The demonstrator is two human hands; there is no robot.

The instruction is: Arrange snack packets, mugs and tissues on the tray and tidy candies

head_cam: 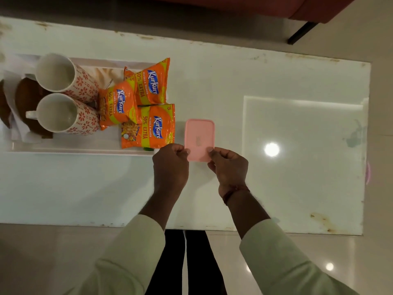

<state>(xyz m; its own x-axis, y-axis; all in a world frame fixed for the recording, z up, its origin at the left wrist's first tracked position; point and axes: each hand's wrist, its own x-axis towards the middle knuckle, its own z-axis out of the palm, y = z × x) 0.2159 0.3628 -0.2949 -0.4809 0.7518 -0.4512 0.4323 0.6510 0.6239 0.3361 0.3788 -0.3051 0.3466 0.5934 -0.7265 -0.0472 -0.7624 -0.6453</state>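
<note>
A white tray (85,150) sits on the left part of the glossy white table (255,71). At the tray's far left end lie white tissues (16,126) with brown round shapes (27,99) among them; what these are cannot be told. Just right of them stand two white mugs with a red flower pattern, the far mug (63,75) and the near mug (63,116), close side by side with their open mouths showing.

Next come three orange Kurkure Masala Munch snack packets at the tray's right end. The middle packet (119,105) leans against the mugs. The far packet (152,84) lies behind it, and the near packet (152,128) lies flat by the tray's near right corner. A small green thing (148,149) peeks out under that packet's near edge, too hidden to name.

Just right of the tray, a pink plastic box (199,137) with rounded corners is on or just above the table. Whether it is a closed box or only a lid cannot be told.

The left hand (170,162) has curled fingers pinching the box's near left corner. The right hand (228,165) pinches the near right corner, thumb on top. The hands are close together, the box's edge between them. A reddish thread band (234,192) circles the right wrist.

At the far right stands a red seat (319,7).
</note>
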